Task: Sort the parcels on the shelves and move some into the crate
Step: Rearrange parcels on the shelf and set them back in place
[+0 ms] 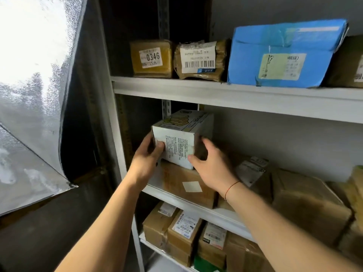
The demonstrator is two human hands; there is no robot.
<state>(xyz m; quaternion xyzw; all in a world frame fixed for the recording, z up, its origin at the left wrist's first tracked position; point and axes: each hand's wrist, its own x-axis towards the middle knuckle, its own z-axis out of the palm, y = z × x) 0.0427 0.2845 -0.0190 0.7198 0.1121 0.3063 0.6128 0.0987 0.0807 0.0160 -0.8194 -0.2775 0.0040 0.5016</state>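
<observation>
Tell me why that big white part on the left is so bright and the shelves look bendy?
Head view: the plastic sheet at left is blown out by light behind it; the wide lens bends the shelf edges; the top back corner is dark; the right hand is slightly blurred.

Left of my left hand (146,154) a frosted window (29,46) glares white and blown out; beyond my right hand (208,165) the shelves dim, edges bowed, everything slightly soft.

We see a grey metal shelf unit (235,95): brown parcels (151,58) and a blue box (279,57) sit on its top shelf.
</observation>
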